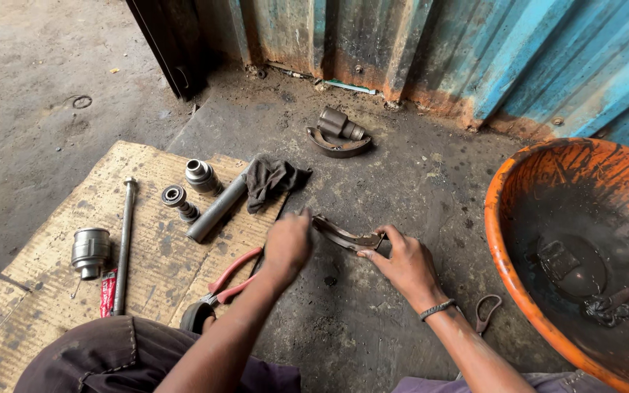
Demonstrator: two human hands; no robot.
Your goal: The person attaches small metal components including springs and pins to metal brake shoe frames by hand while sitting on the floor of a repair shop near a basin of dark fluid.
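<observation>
My left hand and my right hand together hold a curved grey metal shoe just above the concrete floor, one hand at each end. The left fingers wrap its left end; the right thumb and fingers pinch its right end. A dark band circles my right wrist. Red-handled pliers lie just left of my left forearm on a sheet of cardboard.
On the cardboard lie a long bolt, a metal tube, a dark rag and three cylindrical metal parts. Another curved shoe with a cylinder lies near the rusty corrugated wall. An orange basin of dark liquid stands right. Scissors lie beside it.
</observation>
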